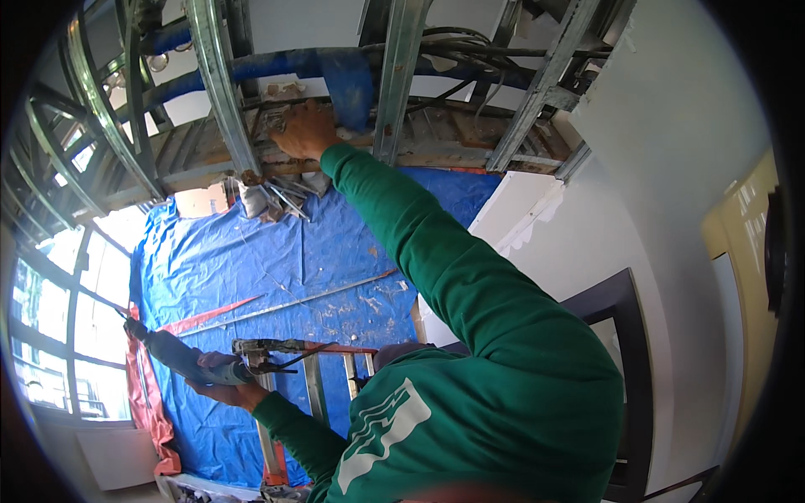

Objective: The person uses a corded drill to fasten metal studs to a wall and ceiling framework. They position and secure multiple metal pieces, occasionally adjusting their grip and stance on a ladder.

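My left hand [220,381] is wrapped around the body of a grey-green power drill [176,352], held low at the left with its bit pointing up and left. A dark cord hangs from its rear, close to the stepladder [315,387]. My right arm is stretched far forward, and my right hand [307,131] rests over a dusty ledge [197,151] between two metal studs. Its fingers are bent and drawn together at some small pale bits; what they hold, if anything, cannot be made out. Blue wrapping [345,88] hangs just right of that hand.
Metal studs [394,80] rise from the ledge, with black cables [470,50] running between them. Far below, blue tarp [251,277] covers the floor, with debris [285,197] piled under the ledge. White wall [620,218] stands at right, windows [42,335] at left.
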`<state>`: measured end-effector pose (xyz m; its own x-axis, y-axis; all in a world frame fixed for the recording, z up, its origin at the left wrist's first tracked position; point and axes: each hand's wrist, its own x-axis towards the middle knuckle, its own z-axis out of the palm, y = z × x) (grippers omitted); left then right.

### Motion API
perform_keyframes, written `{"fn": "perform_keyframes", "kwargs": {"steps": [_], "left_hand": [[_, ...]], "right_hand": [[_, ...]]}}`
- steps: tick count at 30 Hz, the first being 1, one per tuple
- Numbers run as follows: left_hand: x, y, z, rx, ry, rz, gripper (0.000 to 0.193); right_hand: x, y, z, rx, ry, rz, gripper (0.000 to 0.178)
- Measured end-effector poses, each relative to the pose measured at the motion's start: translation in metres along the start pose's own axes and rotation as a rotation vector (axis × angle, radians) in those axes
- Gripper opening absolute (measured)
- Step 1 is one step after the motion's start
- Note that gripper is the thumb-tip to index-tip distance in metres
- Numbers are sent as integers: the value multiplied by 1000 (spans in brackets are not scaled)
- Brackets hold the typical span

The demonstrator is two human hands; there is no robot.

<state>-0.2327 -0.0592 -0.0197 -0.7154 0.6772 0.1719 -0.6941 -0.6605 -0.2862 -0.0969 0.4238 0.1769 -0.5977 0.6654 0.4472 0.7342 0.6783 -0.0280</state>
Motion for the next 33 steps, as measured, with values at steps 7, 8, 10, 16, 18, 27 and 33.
{"fn": "perform_keyframes", "kwargs": {"steps": [7, 8, 10, 16, 18, 27, 33], "left_hand": [[-1, 2, -3, 24, -63, 1, 50], [-1, 2, -4, 24, -63, -1, 51], [-1, 4, -5, 48, -59, 9, 55], [2, 12, -11, -34, -60, -57, 60], [1, 13, -11, -52, -54, -67, 60], [3, 13, -13, 68, -32, 41, 60], [6, 11, -15, 64, -88, 50, 52]], "right_hand": [[-2, 0, -2, 37, 13, -16, 73], [-2, 1, 0, 35, 17, -31, 73], [-1, 3, 5, 56, 41, -39, 71], [1, 6, 17, 51, 125, -53, 72], [1, 6, 18, 57, 144, -49, 73], [1, 6, 23, 52, 234, -46, 69], [4, 7, 17, 12, 197, -143, 63]]}}
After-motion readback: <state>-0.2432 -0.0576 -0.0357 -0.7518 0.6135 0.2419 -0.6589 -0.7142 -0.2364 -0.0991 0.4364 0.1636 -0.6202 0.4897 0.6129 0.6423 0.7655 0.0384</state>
